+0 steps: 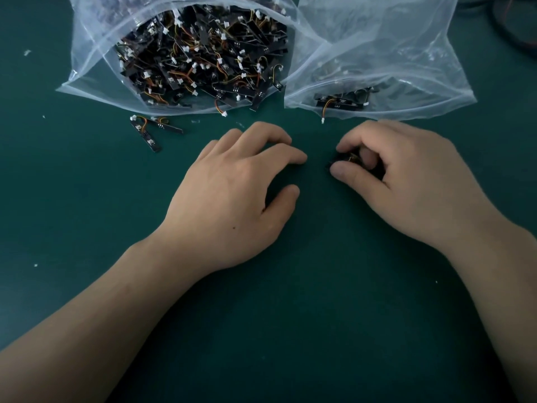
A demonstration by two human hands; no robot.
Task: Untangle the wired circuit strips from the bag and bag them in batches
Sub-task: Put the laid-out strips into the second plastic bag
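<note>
A large clear bag (pixel 87 68) at the upper left is full of tangled black circuit strips (pixel 200 59) with orange wires and white plugs. To its right a second clear bag (pixel 406 53) holds a few strips (pixel 340 101) near its mouth. Two loose strips (pixel 151 129) lie on the mat in front of the full bag. My right hand (pixel 406 175) curls its fingers and thumb around a small bundle of strips (pixel 348 159), mostly hidden. My left hand (pixel 241 187) rests on the mat with fingers loosely bent, holding nothing I can see.
Everything sits on a dark green mat (pixel 290 315). Small white scraps (pixel 27 52) are scattered at the left. Dark cables (pixel 517 27) lie at the upper right corner.
</note>
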